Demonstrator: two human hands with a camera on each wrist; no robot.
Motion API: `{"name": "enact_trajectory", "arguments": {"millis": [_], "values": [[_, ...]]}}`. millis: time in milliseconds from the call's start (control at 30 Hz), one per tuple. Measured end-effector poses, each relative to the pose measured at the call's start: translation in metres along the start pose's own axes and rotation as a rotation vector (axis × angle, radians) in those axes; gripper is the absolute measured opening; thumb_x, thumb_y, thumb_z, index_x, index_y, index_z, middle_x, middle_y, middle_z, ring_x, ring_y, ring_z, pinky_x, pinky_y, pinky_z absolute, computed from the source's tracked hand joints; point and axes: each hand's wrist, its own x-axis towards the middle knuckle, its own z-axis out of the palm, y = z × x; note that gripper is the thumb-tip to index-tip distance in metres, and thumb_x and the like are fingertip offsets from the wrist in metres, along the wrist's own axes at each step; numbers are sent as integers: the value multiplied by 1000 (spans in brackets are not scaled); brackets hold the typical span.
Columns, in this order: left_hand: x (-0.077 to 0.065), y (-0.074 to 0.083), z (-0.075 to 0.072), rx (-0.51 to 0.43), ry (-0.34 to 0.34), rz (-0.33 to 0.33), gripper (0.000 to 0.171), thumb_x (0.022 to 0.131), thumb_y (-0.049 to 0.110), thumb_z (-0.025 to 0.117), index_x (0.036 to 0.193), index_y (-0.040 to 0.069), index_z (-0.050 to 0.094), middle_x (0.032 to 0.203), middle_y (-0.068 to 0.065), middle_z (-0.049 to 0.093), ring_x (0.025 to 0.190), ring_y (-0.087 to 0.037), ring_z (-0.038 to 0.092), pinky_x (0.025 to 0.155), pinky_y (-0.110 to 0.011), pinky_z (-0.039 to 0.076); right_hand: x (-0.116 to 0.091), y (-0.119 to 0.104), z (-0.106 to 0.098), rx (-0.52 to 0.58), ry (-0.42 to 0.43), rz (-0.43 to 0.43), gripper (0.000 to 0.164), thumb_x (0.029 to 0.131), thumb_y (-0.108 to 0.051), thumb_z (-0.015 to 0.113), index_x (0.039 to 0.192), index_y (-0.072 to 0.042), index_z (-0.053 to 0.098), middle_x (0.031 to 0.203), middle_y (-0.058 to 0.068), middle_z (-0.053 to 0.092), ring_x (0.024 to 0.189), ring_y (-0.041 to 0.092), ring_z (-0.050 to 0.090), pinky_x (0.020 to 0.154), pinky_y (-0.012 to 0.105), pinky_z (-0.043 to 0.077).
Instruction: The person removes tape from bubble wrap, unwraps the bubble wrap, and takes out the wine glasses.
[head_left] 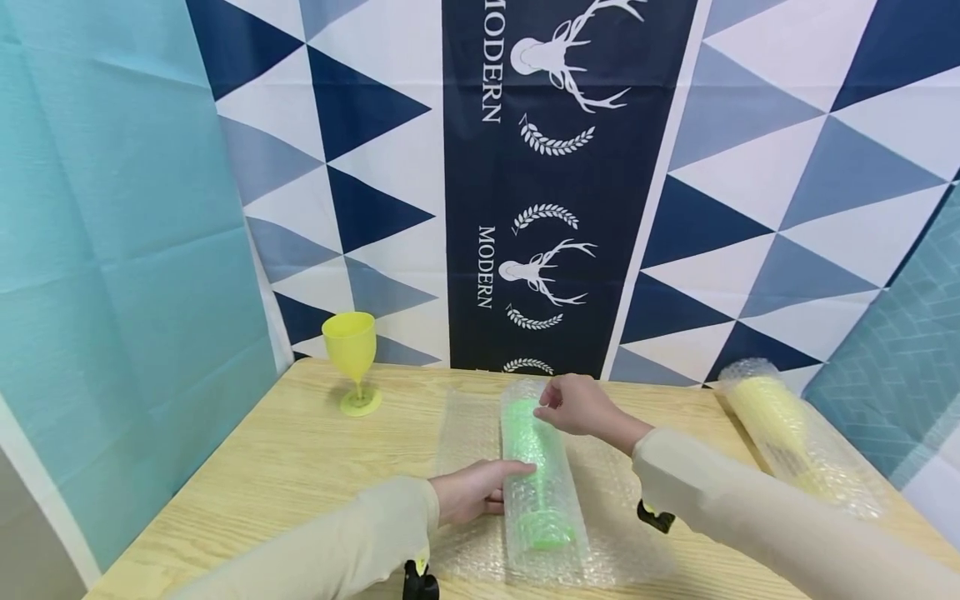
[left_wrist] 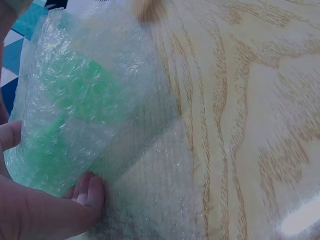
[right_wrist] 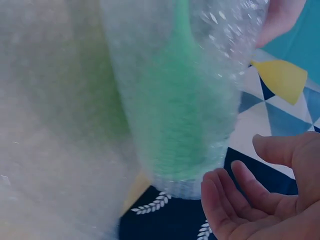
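Head view, pimply translucent bubble wrap [head_left: 564, 487] round green goblet [head_left: 525, 429], left hand [head_left: 478, 490] gripping wrap, right hand [head_left: 576, 407] (thumb apart) nearby

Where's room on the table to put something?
A big bare patch of table lies between the yellow goblet and left sleeve. A smaller one lies between the right hand and wrapped yellow bundle. The middle's crowded: bubble wrap, wrapped green goblet, left hand.

Tbl [head_left: 262, 467]: goblet [head_left: 350, 346] L — wrapped goblet [head_left: 527, 429], prob., ctr — bundle [head_left: 780, 425] R.
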Motion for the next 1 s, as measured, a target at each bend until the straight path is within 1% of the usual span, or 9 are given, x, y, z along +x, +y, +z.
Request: {"name": "enact_trajectory", "arguments": {"millis": [100, 267, 333, 467, 567, 700, 767, 867, 1000], "values": [[1, 0, 1, -1, 4, -12, 59, 90, 37, 61, 133, 0, 48, 114, -9, 62, 97, -14, 59, 96, -35, 49, 10, -5, 1, -40, -26, -14, 14, 80, -18, 74, 72, -7, 70, 67, 1, 66, 62, 9, 53, 57, 23, 45], [2, 0, 1, 2, 6, -29, 58, 90, 38, 60, 134, 1, 48, 114, -8, 64, 96, -12, 61, 95, -33, 49, 22, -15, 1, -111, -107, -38, 20, 79, -21, 75, 64, -9, 72, 58, -2, 65, 54, 6, 49, 53, 19, 42], [2, 0, 1, 2, 1, -27, 58, 91, 37, 60, 135, 2, 48, 115, -8, 64, 96, -12, 62, 95, -32, 50, 26, -18, 1, -151, -136, -34, 25, 79, -23, 75, 59, -9, 70, 52, -5, 60, 52, 5, 46, 53, 19, 41], [3, 1, 1, 10, -10, -14, 55, 91, 37, 59, 133, 3, 50, 113, -7, 66, 95, -11, 63, 94, -32, 51, 34, -25, 2, -242, -192, 9, 39, 79, -29, 74, 48, -12, 57, 45, -9, 44, 50, 7, 40, 52, 19, 38], [2, 1, 1, 17, -15, -4, 51, 92, 37, 58, 130, 4, 52, 111, -6, 67, 94, -10, 64, 94, -31, 51, 40, -29, 3, -266, -246, 77, 43, 81, -32, 74, 51, -13, 48, 50, -6, 42, 53, 11, 42, 53, 22, 40], [2, 0, 0, 20, -16, 4, 47, 92, 37, 57, 126, 5, 54, 109, -6, 69, 92, -8, 65, 93, -31, 52, 45, -35, 7, -293, -280, 125, 40, 81, -36, 74, 60, -12, 50, 61, -2, 48, 62, 15, 49, 60, 26, 47], [2, -1, 0, 15, -16, 14, 46, 92, 36, 57, 125, 4, 55, 109, -6, 69, 91, -8, 64, 93, -31, 52, 46, -38, 10, -319, -286, 124, 39, 81, -37, 74, 63, -12, 51, 64, -2, 50, 64, 16, 50, 62, 28, 48], [2, -2, 1, 5, -15, 31, 43, 92, 34, 57, 123, 4, 55, 110, -6, 68, 91, -8, 64, 94, -32, 52, 46, -42, 15, -354, -289, 120, 37, 80, -38, 75, 64, -11, 54, 65, -1, 51, 63, 15, 49, 62, 28, 48], [2, -4, 2, -6, -9, 42, 43, 92, 33, 58, 123, 3, 53, 112, -7, 66, 94, -10, 64, 96, -33, 51, 45, -48, 19, -384, -281, 149, 32, 79, -34, 76, 64, -11, 58, 68, -1, 54, 61, 15, 49, 54, 26, 44]]}}
